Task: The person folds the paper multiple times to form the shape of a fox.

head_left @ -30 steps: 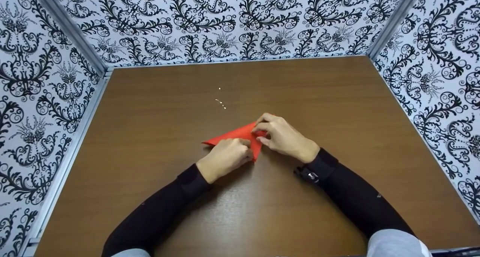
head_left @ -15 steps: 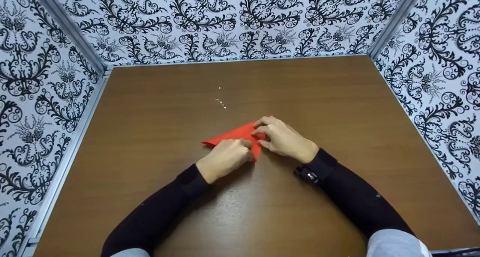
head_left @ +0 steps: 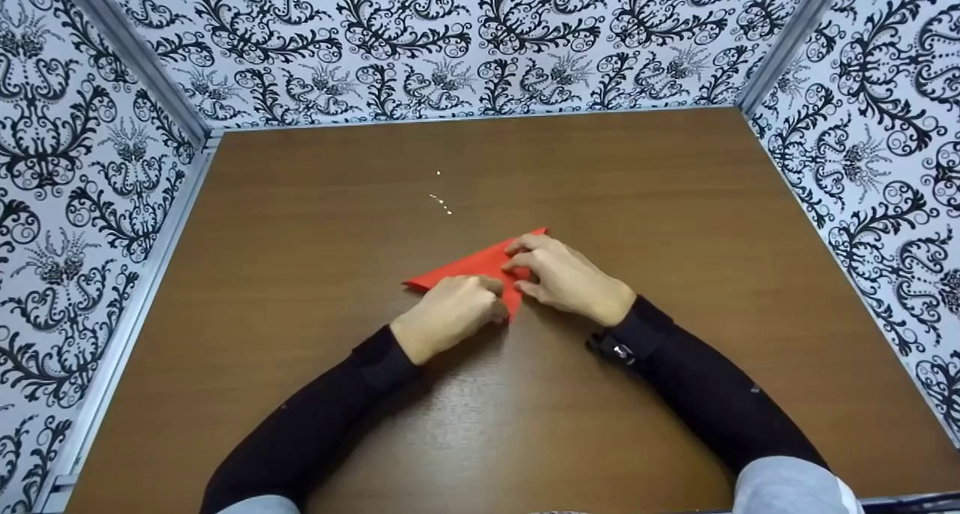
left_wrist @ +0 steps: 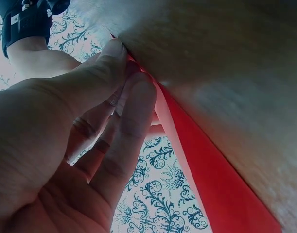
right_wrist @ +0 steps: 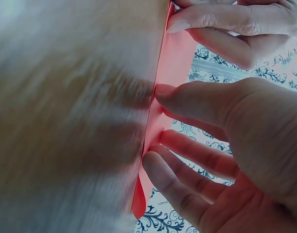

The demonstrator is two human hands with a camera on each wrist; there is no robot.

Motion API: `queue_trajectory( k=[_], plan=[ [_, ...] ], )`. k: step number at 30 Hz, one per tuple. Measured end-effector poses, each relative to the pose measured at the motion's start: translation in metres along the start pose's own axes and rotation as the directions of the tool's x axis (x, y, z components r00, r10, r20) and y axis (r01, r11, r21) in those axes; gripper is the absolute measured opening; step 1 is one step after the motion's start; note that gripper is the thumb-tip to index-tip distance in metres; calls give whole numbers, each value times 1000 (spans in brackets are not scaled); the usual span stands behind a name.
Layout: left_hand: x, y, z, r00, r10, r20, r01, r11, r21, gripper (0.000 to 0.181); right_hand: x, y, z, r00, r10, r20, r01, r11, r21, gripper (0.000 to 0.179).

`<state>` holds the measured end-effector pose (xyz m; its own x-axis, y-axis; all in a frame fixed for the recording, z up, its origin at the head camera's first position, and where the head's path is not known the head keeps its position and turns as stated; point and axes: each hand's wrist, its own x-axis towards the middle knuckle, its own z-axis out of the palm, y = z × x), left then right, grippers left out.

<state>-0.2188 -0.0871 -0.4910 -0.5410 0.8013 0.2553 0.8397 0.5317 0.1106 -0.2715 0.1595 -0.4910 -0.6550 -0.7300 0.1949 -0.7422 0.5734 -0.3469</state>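
Note:
A folded sheet of red paper [head_left: 465, 267] lies on the brown table, pointed at its left end. My left hand [head_left: 454, 311] is on its near part, fingers curled in. The left wrist view shows its thumb [left_wrist: 112, 56] and fingertips close together at the paper [left_wrist: 211, 179]. My right hand [head_left: 566, 278] rests on the paper's right part, thumb and fingers spread apart and lightly bent. Seen from the right wrist, the thumb [right_wrist: 187, 97] and fingertips touch the red surface [right_wrist: 172, 63]. The palms and hands hide part of the near and right sides of the sheet.
The brown table [head_left: 315, 191] reaches back to a wall [head_left: 465, 49] with black scroll patterns. Similar panels stand left and right, joined by grey metal posts [head_left: 135, 56]. Several small white specks [head_left: 442, 204] show on the table beyond the paper.
My right hand has shifted very slightly down, so the paper's upper right corner shows more. The left hand stays nearly where it was on the sheet.

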Motion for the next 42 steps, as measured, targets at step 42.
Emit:
queue_trajectory(
  k=[42],
  plan=[
    [-4, -2, -1, 986, -167, -19, 163, 980, -111, 15, -1, -2, -2, 999, -52, 1, 52, 993, 109, 11]
  ],
)
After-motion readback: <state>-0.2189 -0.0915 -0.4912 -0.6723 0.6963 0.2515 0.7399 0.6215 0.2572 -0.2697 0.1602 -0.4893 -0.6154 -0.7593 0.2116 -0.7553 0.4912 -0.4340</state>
